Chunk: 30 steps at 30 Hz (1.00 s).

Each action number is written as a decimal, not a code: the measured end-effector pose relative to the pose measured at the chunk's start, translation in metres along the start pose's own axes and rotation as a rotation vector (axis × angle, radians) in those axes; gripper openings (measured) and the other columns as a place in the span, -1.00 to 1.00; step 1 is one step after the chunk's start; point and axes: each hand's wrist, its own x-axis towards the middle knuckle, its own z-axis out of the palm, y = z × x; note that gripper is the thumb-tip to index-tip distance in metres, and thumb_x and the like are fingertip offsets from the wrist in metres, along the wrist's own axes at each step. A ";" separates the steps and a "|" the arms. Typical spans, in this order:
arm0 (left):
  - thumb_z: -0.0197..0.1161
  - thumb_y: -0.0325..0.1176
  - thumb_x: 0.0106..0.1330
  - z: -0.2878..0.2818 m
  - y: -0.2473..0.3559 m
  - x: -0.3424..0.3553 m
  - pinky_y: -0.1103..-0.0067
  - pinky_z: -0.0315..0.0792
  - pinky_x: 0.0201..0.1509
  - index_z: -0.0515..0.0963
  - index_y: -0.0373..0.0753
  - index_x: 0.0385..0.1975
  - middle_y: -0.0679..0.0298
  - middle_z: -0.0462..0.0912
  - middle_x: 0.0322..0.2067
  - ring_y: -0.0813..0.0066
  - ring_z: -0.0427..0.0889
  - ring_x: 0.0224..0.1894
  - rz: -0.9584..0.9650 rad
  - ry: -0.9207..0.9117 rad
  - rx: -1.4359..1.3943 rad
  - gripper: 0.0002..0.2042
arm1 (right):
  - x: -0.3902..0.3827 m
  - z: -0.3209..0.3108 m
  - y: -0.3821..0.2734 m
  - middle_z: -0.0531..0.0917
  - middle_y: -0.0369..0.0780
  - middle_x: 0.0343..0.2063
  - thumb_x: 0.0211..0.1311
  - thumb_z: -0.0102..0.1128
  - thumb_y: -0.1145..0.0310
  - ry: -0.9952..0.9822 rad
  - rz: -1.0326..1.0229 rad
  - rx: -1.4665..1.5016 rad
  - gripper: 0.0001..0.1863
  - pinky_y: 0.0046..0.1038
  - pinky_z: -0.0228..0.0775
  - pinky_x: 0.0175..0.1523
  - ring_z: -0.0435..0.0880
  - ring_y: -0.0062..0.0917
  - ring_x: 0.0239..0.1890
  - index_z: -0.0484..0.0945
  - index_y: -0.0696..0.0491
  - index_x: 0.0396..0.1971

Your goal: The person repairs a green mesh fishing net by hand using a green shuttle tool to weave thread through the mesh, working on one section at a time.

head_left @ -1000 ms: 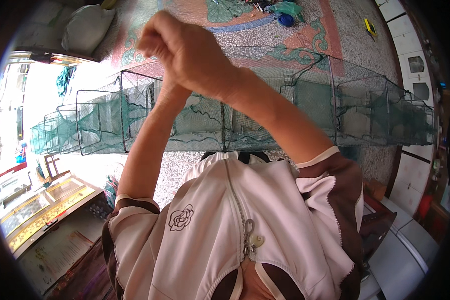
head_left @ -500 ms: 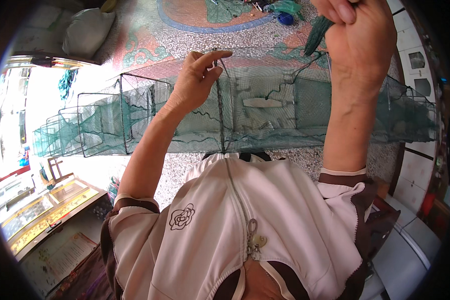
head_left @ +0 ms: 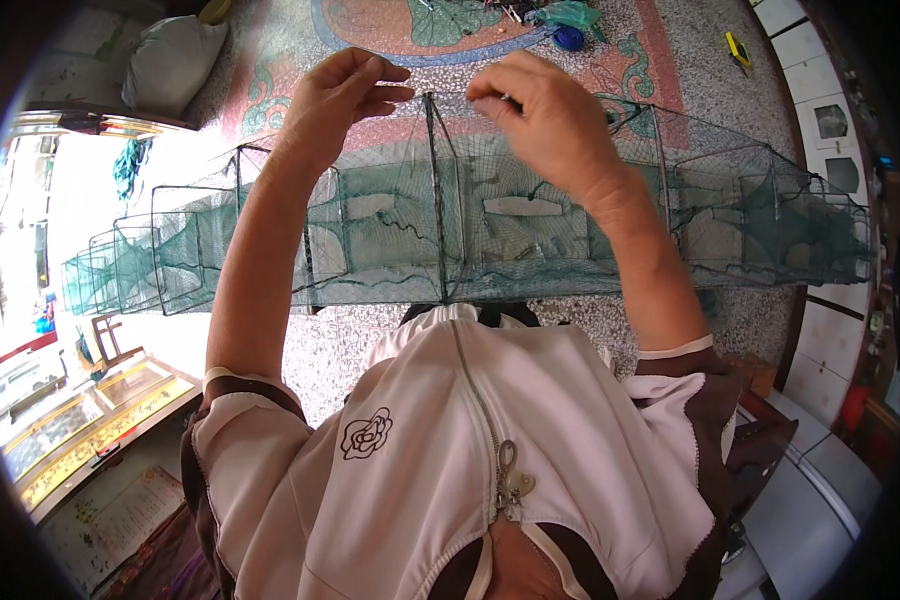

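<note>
A long cage trap of green mesh on dark square frames stretches across in front of me, from far left to far right. Above its top edge, on either side of a dark upright frame bar, are both my hands. My left hand is left of the bar, its fingers stretched toward the right and somewhat apart, with nothing visible in them. Right of the bar, my right hand is closed, thumb and fingertips together. What they pinch, if anything, is too small to make out.
Beyond the trap, a blue coil and a green plastic bag lie on the patterned floor. A yellow-and-black tool is at the far right by white cabinets. A white sack stands far left; a glass-topped cabinet is near left.
My right hand has come down and left toward the frame bar; the dark green twine bundle it held no longer shows in it. My left hand has moved up and left, off the bar.
</note>
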 end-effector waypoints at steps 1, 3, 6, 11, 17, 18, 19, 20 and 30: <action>0.06 -0.26 0.53 -0.001 0.000 0.003 0.64 0.49 -0.10 0.57 -0.23 -0.20 0.26 0.70 -0.13 0.56 0.68 -0.17 0.011 -0.010 0.069 -0.79 | -0.004 0.008 0.000 0.62 -0.34 -0.37 0.20 0.28 0.36 -0.038 0.051 -0.008 -0.96 -0.34 0.56 -0.20 0.68 -0.40 -0.27 0.68 -0.08 -0.37; 0.05 -0.24 0.54 -0.002 0.000 0.008 0.69 0.43 -0.19 0.56 -0.21 -0.22 0.27 0.68 -0.15 0.61 0.64 -0.19 0.043 -0.069 0.183 -0.78 | -0.008 0.020 0.002 0.62 -0.32 -0.33 0.17 0.31 0.38 -0.051 0.097 -0.046 -0.95 -0.31 0.56 -0.18 0.66 -0.34 -0.25 0.69 -0.08 -0.36; 0.05 -0.27 0.54 -0.003 -0.004 0.014 0.70 0.38 -0.27 0.55 -0.23 -0.22 0.33 0.66 -0.26 0.66 0.59 -0.29 0.082 -0.152 0.297 -0.80 | -0.011 0.035 0.005 0.61 -0.30 -0.35 0.15 0.32 0.40 -0.017 0.116 -0.086 -0.95 -0.29 0.56 -0.17 0.64 -0.32 -0.23 0.68 -0.06 -0.37; 0.09 -0.33 0.50 -0.002 -0.012 0.018 0.66 0.42 -0.24 0.57 -0.27 -0.21 0.38 0.61 -0.36 0.68 0.53 -0.34 0.054 -0.184 0.395 -0.83 | -0.013 0.055 0.010 0.60 -0.24 -0.38 0.15 0.32 0.42 0.055 0.122 0.036 -0.94 -0.26 0.52 -0.20 0.63 -0.27 -0.24 0.61 0.04 -0.39; 0.21 -0.37 0.42 -0.002 -0.015 0.017 0.60 0.51 -0.20 0.60 -0.34 -0.20 0.32 0.64 -0.40 0.61 0.60 -0.36 -0.007 -0.203 0.440 -0.84 | -0.017 0.075 0.009 0.62 -0.24 -0.40 0.20 0.33 0.50 0.131 0.216 0.291 -0.85 -0.47 0.50 -0.28 0.65 -0.46 -0.39 0.52 0.12 -0.29; 0.21 -0.38 0.41 -0.002 -0.015 0.016 0.60 0.52 -0.20 0.60 -0.34 -0.18 0.32 0.64 -0.40 0.61 0.60 -0.36 -0.030 -0.202 0.450 -0.84 | -0.017 0.078 0.008 0.63 -0.24 -0.39 0.21 0.31 0.51 0.132 0.219 0.315 -0.86 -0.47 0.50 -0.26 0.66 -0.46 -0.37 0.52 0.12 -0.28; 0.21 -0.38 0.41 -0.002 -0.014 0.015 0.60 0.52 -0.20 0.59 -0.34 -0.18 0.32 0.64 -0.40 0.60 0.60 -0.36 -0.025 -0.209 0.431 -0.84 | -0.017 0.080 0.007 0.63 -0.23 -0.37 0.22 0.30 0.52 0.137 0.234 0.333 -0.86 -0.46 0.50 -0.25 0.66 -0.46 -0.36 0.51 0.12 -0.27; 0.20 -0.38 0.41 -0.002 -0.014 0.015 0.61 0.52 -0.20 0.59 -0.34 -0.18 0.32 0.64 -0.40 0.60 0.61 -0.35 -0.040 -0.203 0.423 -0.84 | -0.017 0.083 0.006 0.63 -0.23 -0.35 0.23 0.28 0.52 0.143 0.233 0.357 -0.86 -0.46 0.51 -0.24 0.66 -0.46 -0.34 0.50 0.13 -0.26; 0.15 -0.36 0.44 0.000 -0.014 0.013 0.59 0.51 -0.21 0.52 -0.38 -0.20 0.29 0.60 -0.42 0.59 0.62 -0.38 -0.058 -0.258 0.506 -0.82 | -0.016 0.081 -0.007 0.54 -0.10 -0.32 0.18 0.11 0.66 0.157 0.102 0.352 -0.82 -0.28 0.49 -0.14 0.58 -0.19 -0.21 0.46 0.15 -0.22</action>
